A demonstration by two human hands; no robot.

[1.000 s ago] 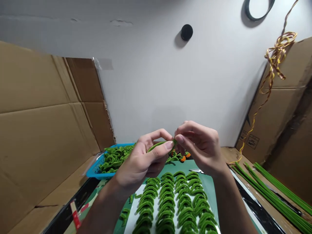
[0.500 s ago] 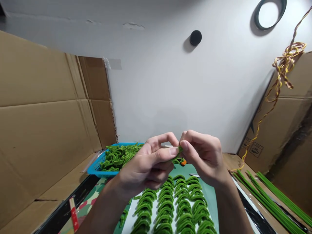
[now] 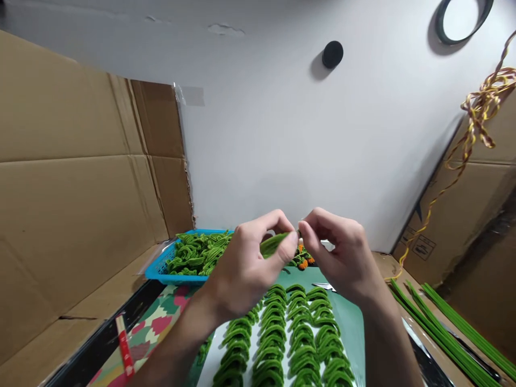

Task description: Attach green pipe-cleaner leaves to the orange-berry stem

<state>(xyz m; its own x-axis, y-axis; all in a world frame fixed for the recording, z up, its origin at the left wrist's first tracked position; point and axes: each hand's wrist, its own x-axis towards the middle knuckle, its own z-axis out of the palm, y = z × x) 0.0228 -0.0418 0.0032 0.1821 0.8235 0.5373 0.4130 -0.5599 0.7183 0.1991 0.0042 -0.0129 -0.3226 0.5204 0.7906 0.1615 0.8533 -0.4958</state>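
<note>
My left hand point(image 3: 253, 258) is closed, pinching a green fuzzy leaf-shaped piece point(image 3: 272, 244) that looks like bent pipe cleaner. My right hand point(image 3: 336, 250) is also closed, its thumb and forefinger pressed together at the tip of that same piece. Both sets of fingertips nearly meet, and they hide the piece's end. Below the hands, curved green pieces point(image 3: 269, 344) lie overlapping in several rows on a white board point(image 3: 250, 359). The board rests on a green mat point(image 3: 355, 317).
A blue basket point(image 3: 161, 277) heaped with green pieces stands at the left. Behind my hands lie small orange items point(image 3: 304, 263) and a pointed metal tool point(image 3: 323, 286). Long green stems point(image 3: 447, 328) lie at the right. Cardboard walls point(image 3: 80, 204) flank both sides; a twisted cord point(image 3: 431, 201) hangs at right.
My left hand has turned so that its back shows more, and the green piece is now visible between thumb and forefinger. The view has shifted slightly.
</note>
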